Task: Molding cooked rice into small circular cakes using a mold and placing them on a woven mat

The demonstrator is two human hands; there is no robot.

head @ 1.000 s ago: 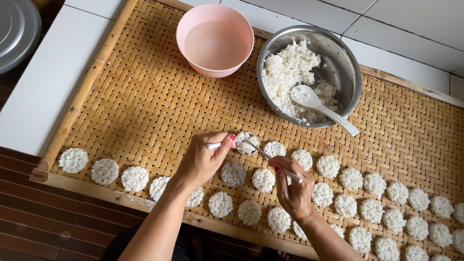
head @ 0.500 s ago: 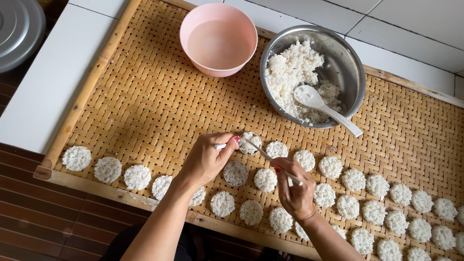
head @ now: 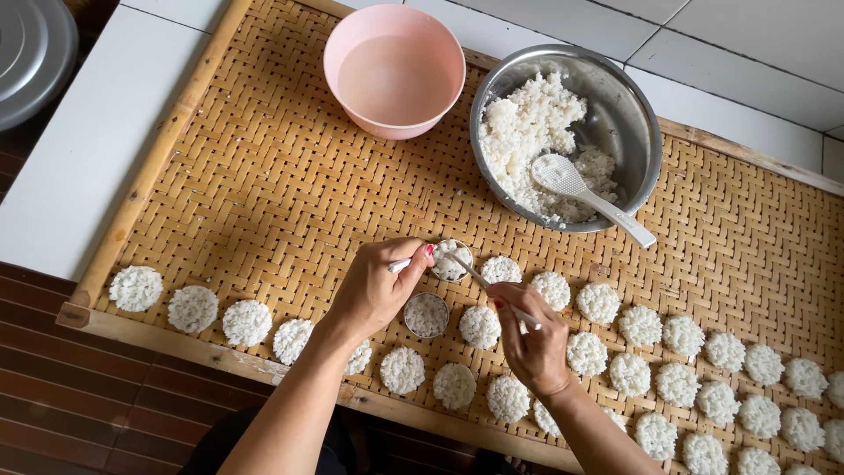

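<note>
**Rice discs filling up the front edge of the woven tray**

So the left hand is curled shut around a small round metal ring mould packed with rice, holding it just above the woven bamboo tray. The right hand pinches a thin spoon between thumb and fingers, its tip poking into the rice in that mould. A second ring mould sits flat on the tray right below, just beside the left thumb, with rice in it too.

Space-wise: the rice discs run in two or three rows along the near wooden edge, from the far left corner out past the right side of the view. The whole middle of the tray behind the hands is bare weave.

At the back, a pink bowl of water sits next to a steel bowl of cooked rice with a white rice paddle leaning out over its rim. The tray lies on a white tiled counter; a grey metal lid peeks in top left, dark floor boards below.
</note>
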